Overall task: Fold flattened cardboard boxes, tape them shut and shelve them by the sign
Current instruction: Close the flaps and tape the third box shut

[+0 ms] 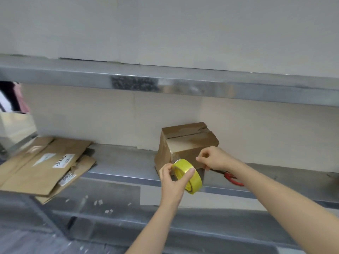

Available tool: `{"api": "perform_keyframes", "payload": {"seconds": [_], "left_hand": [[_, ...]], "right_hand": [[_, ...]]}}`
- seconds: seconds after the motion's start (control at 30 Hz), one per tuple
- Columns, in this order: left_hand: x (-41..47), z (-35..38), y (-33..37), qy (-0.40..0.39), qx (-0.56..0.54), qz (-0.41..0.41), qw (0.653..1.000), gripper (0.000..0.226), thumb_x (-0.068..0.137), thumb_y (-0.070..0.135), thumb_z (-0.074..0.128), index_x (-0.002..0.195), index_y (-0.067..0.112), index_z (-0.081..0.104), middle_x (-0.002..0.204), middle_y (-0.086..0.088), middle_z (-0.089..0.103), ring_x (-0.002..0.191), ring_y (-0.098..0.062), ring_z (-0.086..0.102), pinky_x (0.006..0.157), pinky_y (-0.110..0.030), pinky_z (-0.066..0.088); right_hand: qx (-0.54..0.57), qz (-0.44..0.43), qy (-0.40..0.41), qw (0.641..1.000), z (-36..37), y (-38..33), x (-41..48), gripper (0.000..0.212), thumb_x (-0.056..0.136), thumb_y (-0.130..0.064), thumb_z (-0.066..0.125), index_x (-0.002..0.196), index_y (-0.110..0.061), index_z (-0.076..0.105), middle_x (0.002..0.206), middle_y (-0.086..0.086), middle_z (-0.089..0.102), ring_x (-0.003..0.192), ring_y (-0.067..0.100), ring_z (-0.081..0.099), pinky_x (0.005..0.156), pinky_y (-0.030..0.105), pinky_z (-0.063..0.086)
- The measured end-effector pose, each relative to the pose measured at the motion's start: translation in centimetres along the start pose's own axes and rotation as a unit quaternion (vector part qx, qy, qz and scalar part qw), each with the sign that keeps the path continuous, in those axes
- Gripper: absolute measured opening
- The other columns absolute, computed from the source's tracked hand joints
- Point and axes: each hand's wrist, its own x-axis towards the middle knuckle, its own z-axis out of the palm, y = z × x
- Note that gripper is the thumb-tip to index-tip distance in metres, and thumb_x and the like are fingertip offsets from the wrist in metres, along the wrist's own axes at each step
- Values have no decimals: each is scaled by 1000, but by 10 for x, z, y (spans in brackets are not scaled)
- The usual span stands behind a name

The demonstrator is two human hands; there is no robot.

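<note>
The left hand [173, 177] comes up from below on a nearly straight forearm. It grasps the yellow tape roll [189, 176], with the thumb along the rim and the fingers wrapped behind the near side. The roll is tilted, its open core facing down and left. A short, shiny strip of tape [175, 158] runs from the top of the roll to the lower front corner of the cardboard box [185, 143].

The box stands folded just above and behind the roll, touching it (tape already crosses the top seam), and it sits on the metal shelf [119, 158].

The right hand [214, 158] reaches in from the lower right, just right of the roll and a little higher. Its fingers are curled and the thumb tip is close to the forefinger, against the box's front face. I cannot tell whether it pinches tape or only rests on the cardboard.

Counted: two hands, one tape roll and one folded box. One pair of red-handled scissors [230, 176] lies on the shelf right of the roll, half hidden behind the right forearm. One loose pile of flattened boxes [42, 165] lies well to the left of the grip. It holds at least two sheets, which overlap too much for a firm count.
</note>
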Motion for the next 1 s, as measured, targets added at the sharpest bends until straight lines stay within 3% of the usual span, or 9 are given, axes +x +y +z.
{"api": "perform_keyframes", "payload": {"seconds": [0.13, 0.3, 0.43, 0.63, 0.7, 0.8, 0.9, 1.0], "left_hand": [[-3, 18, -2, 35, -16, -13, 999, 68, 44, 63, 77, 100, 35, 50, 116, 9, 46, 108, -2, 52, 94, -26, 45], [-6, 32, -12, 90, -17, -14, 996, 71, 46, 62, 80, 105, 35, 51, 122, 2, 53, 112, -9, 56, 100, -36, 47], [-10, 38, -14, 112, -17, -16, 993, 76, 44, 62, 83, 107, 32, 51, 122, -2, 56, 112, -13, 58, 99, -44, 49], [-17, 46, -13, 110, -8, -26, 994, 77, 44, 62, 82, 108, 34, 48, 124, 1, 54, 113, -10, 56, 97, -35, 49], [-19, 47, -15, 111, -10, -28, 993, 78, 44, 60, 83, 109, 34, 48, 126, 1, 53, 114, -11, 55, 96, -34, 50], [-21, 48, -15, 114, -8, -25, 993, 79, 45, 58, 83, 111, 33, 48, 126, 1, 52, 115, -11, 54, 89, -25, 47], [-22, 46, -15, 115, -7, -26, 993, 77, 45, 60, 82, 110, 36, 48, 126, 4, 51, 115, -10, 54, 90, -25, 46], [-23, 44, -14, 106, -13, -24, 994, 74, 45, 60, 81, 109, 38, 49, 125, 7, 51, 114, -6, 53, 88, -23, 45]], "right_hand": [[-38, 3, -26, 999, -19, 44, 14, 6, 88, -21, 66, 84, -16, 67, 73, -1, 67, 68, 17, 64, 72, 27, 50], [-202, 25, -68, 977, -29, 100, 27, 29, 88, -17, 59, 114, -6, 67, 115, 10, 66, 106, 27, 60, 87, 27, 47], [-286, 33, -101, 952, -22, 137, 29, 32, 91, -19, 54, 120, -10, 63, 121, 11, 63, 108, 27, 58, 86, 27, 47], [-285, 39, -95, 953, -12, 156, 26, 35, 91, -19, 54, 125, -9, 53, 118, 14, 60, 105, 29, 59, 82, 32, 49], [-278, 25, -79, 957, -7, 162, 27, 33, 92, -25, 54, 121, -9, 54, 114, 14, 63, 101, 30, 60, 78, 32, 48], [-272, 4, -32, 962, 4, 175, 32, 29, 92, -36, 54, 104, -10, 58, 97, 7, 67, 79, 24, 59, 60, 26, 39], [-289, 30, -17, 957, 9, 176, 28, 25, 93, -39, 52, 90, -14, 50, 76, 0, 55, 67, 17, 51, 59, 26, 39], [-314, 69, -50, 946, 8, 176, 26, 25, 94, -33, 47, 76, -17, 48, 69, -3, 48, 71, 16, 55, 63, 26, 43]]}}
